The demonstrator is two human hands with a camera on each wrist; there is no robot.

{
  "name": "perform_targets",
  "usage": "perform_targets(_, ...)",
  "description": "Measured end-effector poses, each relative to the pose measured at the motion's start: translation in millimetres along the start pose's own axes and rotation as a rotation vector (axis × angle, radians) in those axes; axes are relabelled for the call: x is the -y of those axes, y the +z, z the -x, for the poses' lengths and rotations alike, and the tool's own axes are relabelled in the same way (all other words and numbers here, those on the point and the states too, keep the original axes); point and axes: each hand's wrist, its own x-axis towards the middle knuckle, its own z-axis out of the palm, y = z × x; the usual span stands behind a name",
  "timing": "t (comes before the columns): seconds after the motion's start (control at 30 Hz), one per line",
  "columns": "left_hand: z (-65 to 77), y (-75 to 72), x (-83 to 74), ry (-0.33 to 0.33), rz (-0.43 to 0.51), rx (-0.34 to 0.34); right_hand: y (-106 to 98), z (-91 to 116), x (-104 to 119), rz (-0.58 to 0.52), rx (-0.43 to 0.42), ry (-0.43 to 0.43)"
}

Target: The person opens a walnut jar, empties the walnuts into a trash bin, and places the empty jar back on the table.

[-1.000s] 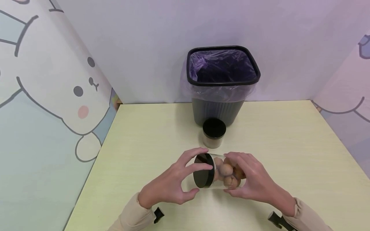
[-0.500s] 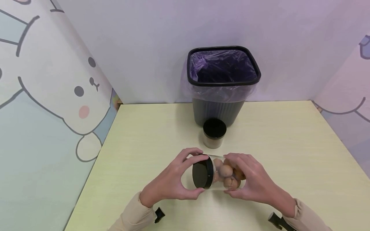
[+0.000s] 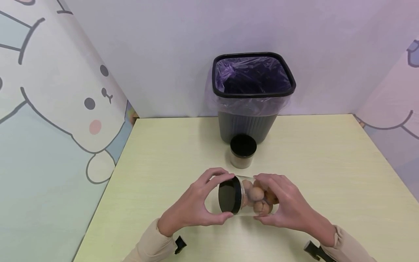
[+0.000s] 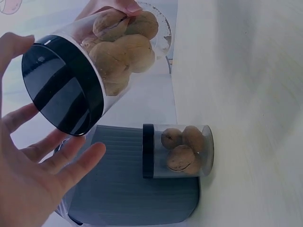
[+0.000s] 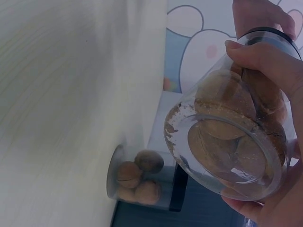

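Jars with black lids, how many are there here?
2. The held jar is sideways between the left hand and right hand; the upright jar stands on the table before the bin.

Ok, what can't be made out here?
Head view: floor of the purple-lined, ribbed grey bin, lost in shadow.
Head view: total of round brown walnuts in the held black-lidded clear jar; the right hand covers some.
Left wrist view: any walnuts behind those showing in the upright black-lidded clear jar.
Head view: rest of the beige sleeves, cut off by the bottom edge.
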Motion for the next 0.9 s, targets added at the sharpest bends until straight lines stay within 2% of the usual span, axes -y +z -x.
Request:
perform_targets(0.2,0.6,-3.9,-2.8,0.003,-0.017,0.042,-1.2,0.7,-0.5,0.004,-0.001,-0.002)
perform_targets(0.3,0.1,-7.1,-3.4,0.054,-0.032,0.067,-1.3,1.0,-0.8,0.006,0.001,0.0)
perform_targets(0.4,-1.1,-8.9,-3.7,0.136,-0.041,0.082,-1.3,1.5,-1.1,0.002,0.003,-0.002)
perform_targets(0.57,-3.2,-8.9,-5.4,0.23,-0.051,0.079,-0.8,1.2,-2.0,-0.004,0.001,-0.007)
perform_targets(0.67,-4.4,-8.4,-6.5,0.248,-0.051,0.083,-0.9,1.2,-2.1,-0.009,0.004,0.0)
perform_targets(0.9,-6.3,-5.6,-8.8,0.239,-0.033,0.111,-1.9,2.9,-0.7,-0.01,0.01,0.023)
